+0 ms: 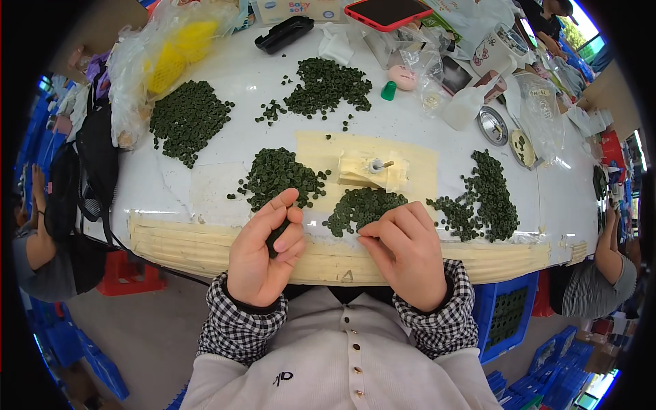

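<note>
My left hand (pixel 268 253) is curled around a dark green piece (pixel 277 236), or a bunch of them; the fingers hide most of it. My right hand (pixel 404 254) is pinched, thumb against fingertips, at the near edge of a pile of small dark green round pieces (pixel 365 208). Whatever lies between those fingertips is too small to make out. Behind this pile, a tape-wrapped block (pixel 355 169) with a metal pin (pixel 387 165) sticking out sits on yellowish tape. Another pile of the green pieces (pixel 279 174) lies just beyond my left hand.
More green piles lie at the far left (pixel 190 119), far middle (pixel 328 85) and right (pixel 493 198). A red-edged phone (pixel 387 11), a black tray (pixel 284 34), a white mug (pixel 497 51) and plastic bags (pixel 130 82) crowd the back. Padding (pixel 205 242) lines the near edge. People work at both sides.
</note>
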Demonstrator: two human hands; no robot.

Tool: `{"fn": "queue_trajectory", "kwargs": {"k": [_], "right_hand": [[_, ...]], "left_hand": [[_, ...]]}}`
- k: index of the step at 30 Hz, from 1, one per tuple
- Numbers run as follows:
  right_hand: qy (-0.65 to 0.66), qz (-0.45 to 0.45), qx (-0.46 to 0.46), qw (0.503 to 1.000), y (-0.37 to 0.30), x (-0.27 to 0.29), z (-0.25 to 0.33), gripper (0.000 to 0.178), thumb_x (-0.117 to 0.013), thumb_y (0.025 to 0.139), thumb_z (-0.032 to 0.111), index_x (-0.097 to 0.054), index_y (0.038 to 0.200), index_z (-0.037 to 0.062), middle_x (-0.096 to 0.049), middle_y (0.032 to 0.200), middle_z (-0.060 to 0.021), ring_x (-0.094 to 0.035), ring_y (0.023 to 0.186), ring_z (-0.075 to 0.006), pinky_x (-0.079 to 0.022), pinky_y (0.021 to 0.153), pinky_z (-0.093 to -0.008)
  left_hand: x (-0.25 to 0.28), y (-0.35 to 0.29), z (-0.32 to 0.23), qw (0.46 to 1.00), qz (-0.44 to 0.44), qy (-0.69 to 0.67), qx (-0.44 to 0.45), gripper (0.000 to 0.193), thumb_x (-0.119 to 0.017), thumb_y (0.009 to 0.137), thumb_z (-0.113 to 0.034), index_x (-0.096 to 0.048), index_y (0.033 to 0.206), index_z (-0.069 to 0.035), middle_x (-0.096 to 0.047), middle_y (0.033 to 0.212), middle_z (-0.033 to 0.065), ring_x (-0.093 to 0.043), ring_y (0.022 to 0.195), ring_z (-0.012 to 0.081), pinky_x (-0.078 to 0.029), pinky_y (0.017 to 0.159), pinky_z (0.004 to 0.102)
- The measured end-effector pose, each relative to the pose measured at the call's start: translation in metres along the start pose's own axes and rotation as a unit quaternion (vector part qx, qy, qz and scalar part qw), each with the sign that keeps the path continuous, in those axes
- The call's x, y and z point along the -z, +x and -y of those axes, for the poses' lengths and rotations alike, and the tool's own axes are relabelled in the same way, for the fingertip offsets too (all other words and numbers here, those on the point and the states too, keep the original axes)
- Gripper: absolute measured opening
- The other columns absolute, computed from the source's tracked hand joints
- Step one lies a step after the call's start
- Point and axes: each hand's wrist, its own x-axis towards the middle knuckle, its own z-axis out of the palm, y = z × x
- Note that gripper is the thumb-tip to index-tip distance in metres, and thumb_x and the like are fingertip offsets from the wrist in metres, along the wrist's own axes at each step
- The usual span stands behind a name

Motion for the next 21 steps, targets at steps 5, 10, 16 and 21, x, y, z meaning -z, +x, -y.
{"fn": "queue_trajectory", "kwargs": {"k": [5, 10, 16, 21], "right_hand": [[-0.025, 0.002, -0.001, 1.000, 0.011, -0.010, 0.011, 0.015, -0.071, 0.067, 0.005, -0.060, 0.077, 0.0050, -0.052, 0.074, -0.0058, -0.048, 0.073, -0.0248, -0.041, 0.065, -0.0341], [-0.085, -0.003, -0.005, 0.996, 0.011, -0.016, 0.013, 0.014, -0.068, 0.070, 0.006, -0.058, 0.078, 0.0050, -0.050, 0.074, -0.0064, -0.047, 0.073, -0.0255, -0.040, 0.066, -0.0355], [-0.007, -0.055, -0.012, 0.998, 0.007, -0.014, 0.011, 0.016, -0.067, 0.071, 0.000, -0.055, 0.081, 0.0032, -0.054, 0.076, -0.0087, -0.050, 0.073, -0.0263, -0.043, 0.064, -0.0350], [0.029, -0.096, -0.013, 0.995, 0.004, -0.005, 0.009, 0.016, -0.066, 0.071, -0.006, -0.061, 0.085, -0.0001, -0.060, 0.074, -0.0096, -0.055, 0.068, -0.0255, -0.045, 0.059, -0.0329]], "left_hand": [[0.005, -0.002, 0.003, 0.998, 0.053, 0.028, 0.019, 0.024, -0.039, 0.097, -0.014, -0.052, 0.114, -0.002, -0.058, 0.081, 0.0030, -0.032, 0.049, 0.0050, -0.029, 0.045, 0.0189], [0.017, -0.001, 0.007, 0.989, 0.143, 0.035, 0.019, 0.028, -0.038, 0.098, -0.019, -0.052, 0.113, 0.000, -0.059, 0.082, 0.0036, -0.036, 0.052, 0.0050, -0.029, 0.047, 0.0204], [0.000, -0.007, 0.006, 0.995, 0.078, 0.045, 0.039, 0.027, -0.038, 0.098, -0.016, -0.051, 0.113, 0.003, -0.055, 0.082, 0.0035, -0.036, 0.053, 0.0055, -0.031, 0.050, 0.0197], [-0.003, -0.009, 0.010, 0.992, 0.076, 0.094, 0.037, 0.024, -0.040, 0.097, -0.015, -0.052, 0.110, 0.001, -0.056, 0.077, 0.0034, -0.038, 0.053, 0.0051, -0.032, 0.051, 0.0193]]}}
